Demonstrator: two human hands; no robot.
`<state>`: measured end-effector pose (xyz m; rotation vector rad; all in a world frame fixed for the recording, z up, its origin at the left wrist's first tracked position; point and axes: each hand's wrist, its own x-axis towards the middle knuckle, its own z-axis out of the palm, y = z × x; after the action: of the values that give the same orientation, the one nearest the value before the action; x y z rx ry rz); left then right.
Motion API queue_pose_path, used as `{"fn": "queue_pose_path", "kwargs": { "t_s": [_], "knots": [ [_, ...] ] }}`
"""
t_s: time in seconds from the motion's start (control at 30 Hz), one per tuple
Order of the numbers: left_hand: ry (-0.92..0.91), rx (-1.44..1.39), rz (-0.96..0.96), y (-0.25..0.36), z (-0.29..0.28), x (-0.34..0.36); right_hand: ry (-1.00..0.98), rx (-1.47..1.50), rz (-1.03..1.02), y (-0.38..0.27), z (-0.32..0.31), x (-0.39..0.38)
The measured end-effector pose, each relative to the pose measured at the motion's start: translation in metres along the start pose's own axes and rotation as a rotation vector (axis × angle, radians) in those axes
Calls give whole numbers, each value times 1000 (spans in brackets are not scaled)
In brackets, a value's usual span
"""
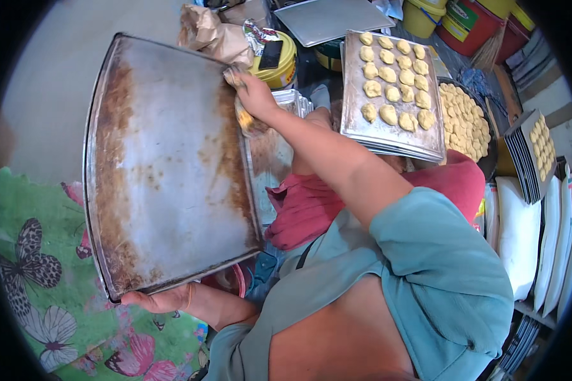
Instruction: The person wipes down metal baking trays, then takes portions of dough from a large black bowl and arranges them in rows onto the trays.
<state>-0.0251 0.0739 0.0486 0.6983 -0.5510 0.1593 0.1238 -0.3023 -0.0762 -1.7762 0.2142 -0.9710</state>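
A large metal baking tray (178,165), stained brown along its sides, is held up tilted in front of me on the left. My left hand (162,300) grips its near edge from below, with the fingers partly hidden behind the rim. At the tray's far right corner, my right hand (255,96) is closed on a crumpled rag (251,122) with yellow and brown patches, which touches the rim. Behind the tray, more flat trays (289,96) are partly hidden. To the right of my right arm, a stack of trays (391,143) carries rows of pale dough balls (392,93) on top.
A round pan of dough pieces (461,120) stands beyond the stack, near another loaded tray stack (521,159). A yellow bucket (286,63) bears a dark phone (271,54). White sacks (518,228) line the right. A green butterfly-patterned sheet (38,209) covers the left floor.
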Motion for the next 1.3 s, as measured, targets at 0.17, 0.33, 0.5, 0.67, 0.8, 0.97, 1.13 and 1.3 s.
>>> {"fn": "queue_pose_path", "kwargs": {
  "t_s": [0.17,0.33,0.5,0.67,0.8,0.97,1.13,1.3],
  "knots": [
    [164,524,243,-60,26,4,-404,146,316,-17,-33,-33],
    [-718,1333,523,-135,61,-13,-667,1209,606,-140,-106,-41],
    [-1175,1124,313,-192,144,-22,-339,839,525,-132,-190,-60],
    [-1082,1205,322,-244,144,5,-68,830,558,-82,-328,-78],
    [-446,1016,-563,-310,106,4,147,898,524,-62,-398,-87],
    [-649,523,-894,-395,122,-23,158,496,492,-29,-459,-87],
    [-738,413,-830,-458,129,-40,112,220,540,35,-498,-106],
    [-845,675,-660,-497,125,-60,54,-104,719,84,-516,-128]
  ]
}}
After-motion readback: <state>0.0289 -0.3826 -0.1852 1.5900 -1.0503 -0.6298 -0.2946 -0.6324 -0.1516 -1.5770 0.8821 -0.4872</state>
